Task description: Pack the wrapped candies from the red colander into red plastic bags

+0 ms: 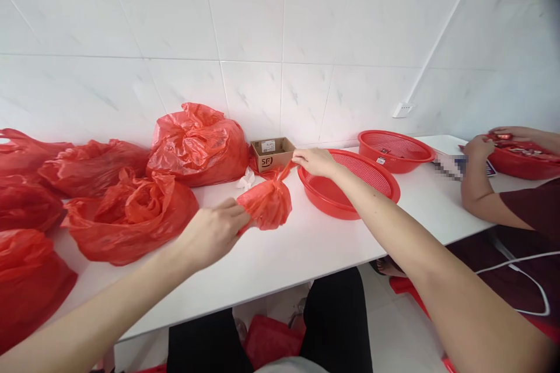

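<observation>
left hand [224, 226] and right hand [313, 161] grip a red bag [270, 204], contents hidden; the far basket [406, 164] holds small items [385, 152].

Translucent red is being shown by the small bag [268, 205] and repeated by the other bags [196, 148]. Red is being worn by the near basket [326, 204] and the far basket [405, 162], both being patterned with fine holes. White is being shown by the table [280, 268], tissue [246, 180] and socket [402, 109], grey-streaked white by the wall [249, 6]. Brown is being shown by the box [280, 160], black by the trousers [341, 315], maroon by the sleeve [540, 210].
</observation>
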Demonstrator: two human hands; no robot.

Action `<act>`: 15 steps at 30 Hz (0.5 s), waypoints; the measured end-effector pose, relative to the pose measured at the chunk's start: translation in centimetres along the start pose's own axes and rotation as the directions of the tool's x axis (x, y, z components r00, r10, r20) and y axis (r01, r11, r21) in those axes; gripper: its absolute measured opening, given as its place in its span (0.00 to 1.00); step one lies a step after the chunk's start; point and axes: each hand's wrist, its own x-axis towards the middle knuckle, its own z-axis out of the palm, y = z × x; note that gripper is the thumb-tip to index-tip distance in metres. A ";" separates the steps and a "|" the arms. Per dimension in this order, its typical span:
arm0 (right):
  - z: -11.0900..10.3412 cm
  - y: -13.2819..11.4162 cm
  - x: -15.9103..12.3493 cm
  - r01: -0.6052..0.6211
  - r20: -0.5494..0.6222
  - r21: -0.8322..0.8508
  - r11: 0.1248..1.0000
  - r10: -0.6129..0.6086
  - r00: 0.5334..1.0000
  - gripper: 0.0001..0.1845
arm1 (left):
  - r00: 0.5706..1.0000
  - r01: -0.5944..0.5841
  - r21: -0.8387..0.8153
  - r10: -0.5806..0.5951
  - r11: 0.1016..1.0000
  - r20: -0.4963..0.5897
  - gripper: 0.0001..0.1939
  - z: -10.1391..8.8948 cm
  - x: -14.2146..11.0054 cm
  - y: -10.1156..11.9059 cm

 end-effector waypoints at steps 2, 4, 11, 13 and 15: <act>0.6 0.9 0.7 -0.020 0.031 0.037 0.999 0.019 0.999 0.12 | 0.999 0.003 -0.202 0.004 0.979 0.036 0.18 -0.1 -0.5 0.1; 1.1 0.6 1.1 -0.025 0.035 0.089 0.996 0.022 0.999 0.13 | 0.994 0.106 -0.498 -0.108 0.861 0.026 0.19 -0.4 0.1 -0.2; 0.3 -5.4 0.0 0.097 0.106 0.518 0.850 -0.177 0.979 0.17 | 0.894 0.278 -0.961 -0.365 -0.002 0.260 0.20 1.7 4.7 -1.7; 0.2 -7.2 -0.7 0.126 0.114 0.610 0.783 -0.244 0.963 0.17 | 0.898 0.364 -0.930 -0.283 0.049 0.337 0.18 2.6 5.0 -0.9; 0.7 -8.4 -1.4 0.150 0.100 0.616 0.774 -0.265 0.959 0.18 | 0.896 0.418 -0.904 -0.206 0.086 0.394 0.17 3.1 4.8 -0.1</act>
